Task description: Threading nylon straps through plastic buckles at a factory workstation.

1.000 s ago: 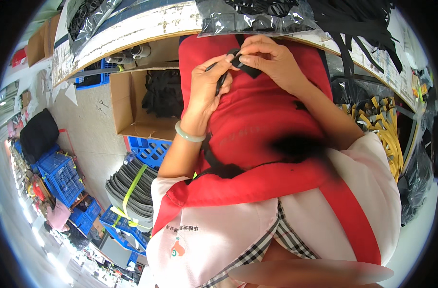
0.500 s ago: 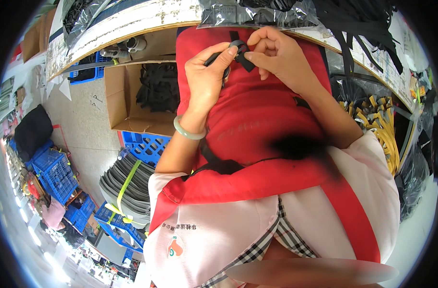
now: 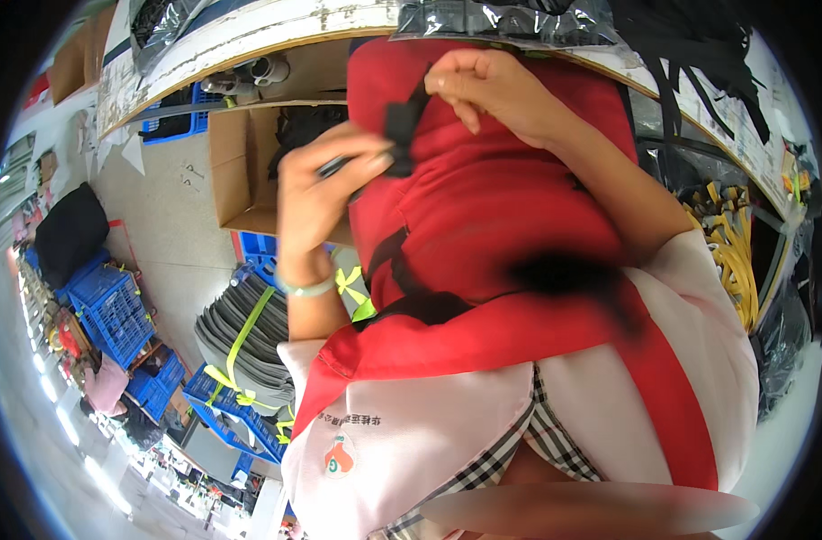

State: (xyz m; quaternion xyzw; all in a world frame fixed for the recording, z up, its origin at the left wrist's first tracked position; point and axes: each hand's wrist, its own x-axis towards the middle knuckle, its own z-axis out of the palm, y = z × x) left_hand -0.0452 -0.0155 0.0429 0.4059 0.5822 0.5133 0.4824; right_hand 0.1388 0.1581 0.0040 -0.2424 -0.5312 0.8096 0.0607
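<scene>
A short black webbing strap [image 3: 401, 129] stretches above the red apron [image 3: 483, 193] over my lap. My left hand [image 3: 316, 184], blurred by motion, closes on its lower end between thumb and fingers. A slim dark object [image 3: 334, 166] with a pale shine also sits in that hand; its kind is not clear. My right hand [image 3: 496, 94] pinches the strap's upper end between thumb and forefinger, its other fingers curled. Any fitting on the strap is too smeared to make out.
A worn white table [image 3: 222, 36] crosses ahead, bearing clear plastic bags and black straps [image 3: 690, 54]. An open cardboard box [image 3: 240, 171] holds black pieces at left. Below it stand bundled grey strips [image 3: 240, 328] and blue crates [image 3: 114, 310]. Yellow straps [image 3: 730, 261] hang at right.
My left hand has moved left and down, away from the right hand. The strap, bunched between both hands before, is now drawn out between them. My right hand has shifted slightly left.
</scene>
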